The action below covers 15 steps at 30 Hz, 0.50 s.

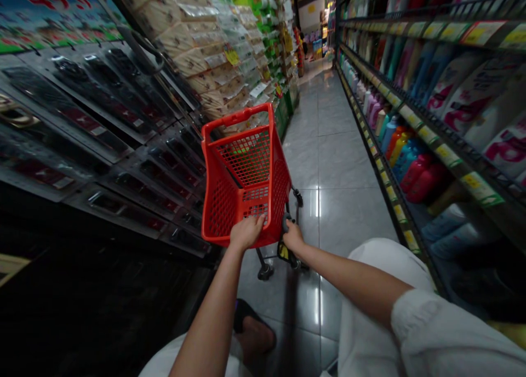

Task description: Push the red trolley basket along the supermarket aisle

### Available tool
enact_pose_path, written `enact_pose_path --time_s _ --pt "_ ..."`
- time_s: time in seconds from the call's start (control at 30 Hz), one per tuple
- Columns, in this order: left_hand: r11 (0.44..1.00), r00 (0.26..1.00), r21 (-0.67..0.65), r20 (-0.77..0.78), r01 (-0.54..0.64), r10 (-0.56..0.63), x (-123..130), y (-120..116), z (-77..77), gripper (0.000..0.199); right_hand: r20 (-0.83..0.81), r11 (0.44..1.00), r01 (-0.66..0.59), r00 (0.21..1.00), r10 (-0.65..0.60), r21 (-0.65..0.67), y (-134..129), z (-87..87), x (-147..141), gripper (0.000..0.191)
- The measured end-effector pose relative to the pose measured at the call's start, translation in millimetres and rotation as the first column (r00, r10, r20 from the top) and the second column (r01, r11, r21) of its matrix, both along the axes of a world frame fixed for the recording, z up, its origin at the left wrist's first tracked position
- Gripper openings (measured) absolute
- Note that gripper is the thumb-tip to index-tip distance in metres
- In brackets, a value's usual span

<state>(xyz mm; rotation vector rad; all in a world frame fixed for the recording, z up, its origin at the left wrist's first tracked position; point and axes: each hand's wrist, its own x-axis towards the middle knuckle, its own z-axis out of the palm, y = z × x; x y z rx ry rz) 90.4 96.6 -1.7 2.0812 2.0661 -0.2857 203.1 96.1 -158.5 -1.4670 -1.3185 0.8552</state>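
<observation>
A red plastic shopping cart [235, 239] with lattice walls stands in front of me, and its basket looks empty. My left hand [246, 232] grips the cart's near rim, its fingers curled over the edge to the inside. Just outside the basket's right wall, my right hand [293, 235] is closed around a dark grey item [286, 221]. A black-and-yellow piece [283, 251] shows right below that hand; whether it belongs to the grey item I cannot tell.
Shelves of colourful bottles [394, 141] line the right side. Blister-packed goods [135, 114] hang on the left, with stacked tan packs [197, 48] beyond them. Grey floor tiles [341, 158] run down the aisle. My sandalled foot [255, 333] is below.
</observation>
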Motion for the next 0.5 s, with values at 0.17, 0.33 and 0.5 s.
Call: enact_pose_path --time_s 0.17,0.33,0.5 --pt "0.999 1.000 -0.033 -0.026 -0.002 0.001 2.1 0.2 2.1 0.069 -0.154 0.994 -0.016 0.988 0.032 0.106 -1.4 25.8 5.5 0.073" --pt "1.000 1.000 -0.015 0.010 0.011 -0.011 11.0 1.4 1.6 0.071 -0.187 0.993 -0.018 0.982 0.040 0.117 -13.3 22.6 13.9 0.074" --pt "0.999 1.000 -0.023 0.014 -0.025 0.026 22.3 3.2 3.6 0.071 -0.183 0.992 0.055 0.980 -0.076 -0.115 -26.6 5.5 4.1 0.073"
